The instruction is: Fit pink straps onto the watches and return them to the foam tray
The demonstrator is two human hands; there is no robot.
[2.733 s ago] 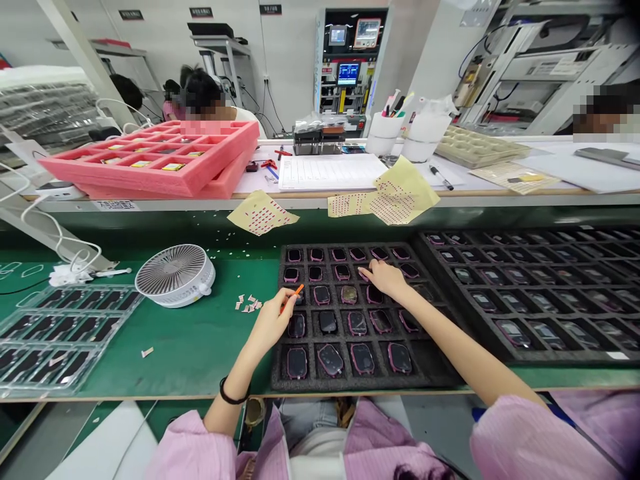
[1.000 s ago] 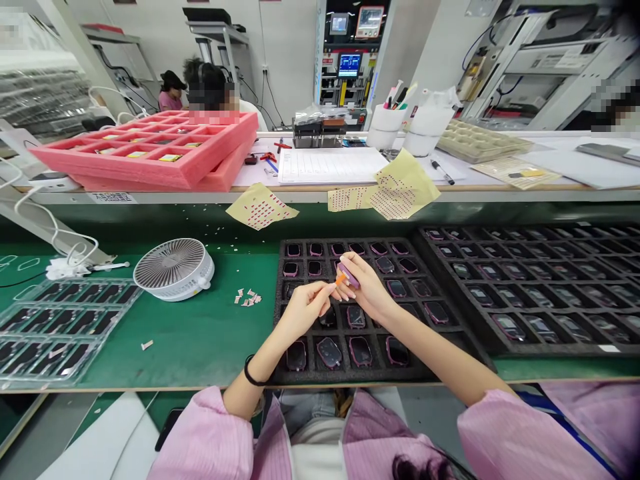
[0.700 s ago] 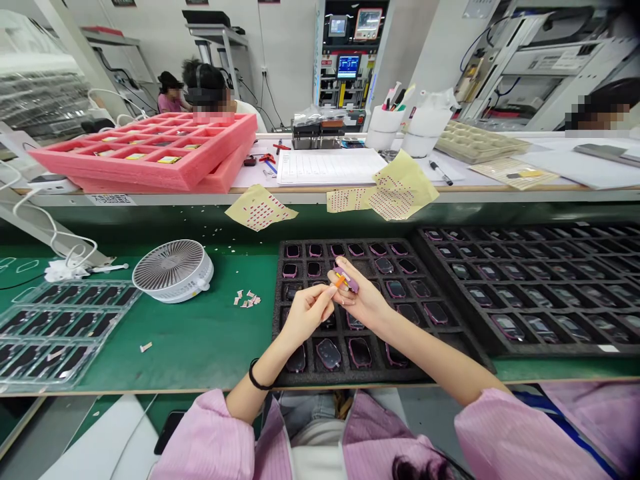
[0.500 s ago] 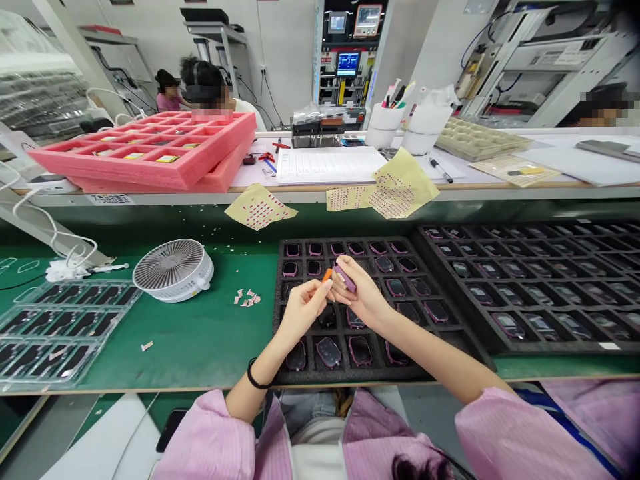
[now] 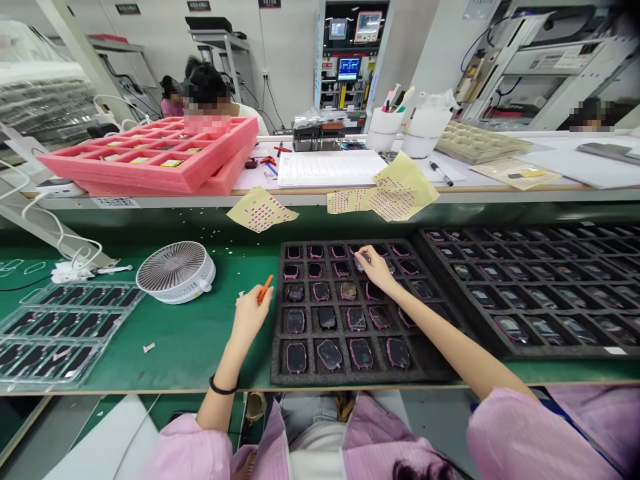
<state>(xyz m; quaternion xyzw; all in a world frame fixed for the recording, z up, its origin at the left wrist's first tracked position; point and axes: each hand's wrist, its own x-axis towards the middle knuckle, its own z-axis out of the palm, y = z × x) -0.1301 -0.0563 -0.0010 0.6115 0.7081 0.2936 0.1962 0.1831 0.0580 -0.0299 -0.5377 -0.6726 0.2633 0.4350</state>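
My left hand (image 5: 253, 307) is closed round a slim orange stick-like tool (image 5: 265, 289) whose tip points up. It hovers just left of a black foam tray (image 5: 277, 347), where a small pale piece (image 5: 241, 295) shows by my fingers; I cannot tell whether they touch it. Over the tray's upper rows, my right hand (image 5: 375, 267) pinches a watch case (image 5: 362, 260) at a compartment, its face partly covered by my fingers. Purple-rimmed watch cases (image 5: 361, 353) with dark screens lie in many of the tray's other compartments.
A second foam tray (image 5: 480, 327) of watch cases adjoins on the right. To the left are a white fan (image 5: 175, 272) and clear trays of black parts (image 5: 65, 327). Yellow dotted sheets (image 5: 263, 210) hang from the shelf edge, below a pink foam tray (image 5: 150, 160). Other people sit beyond.
My hands have come apart. The left moved left and down with the orange tool, over the small pale pieces; the right carried the watch case up and forward to the tray's upper rows.
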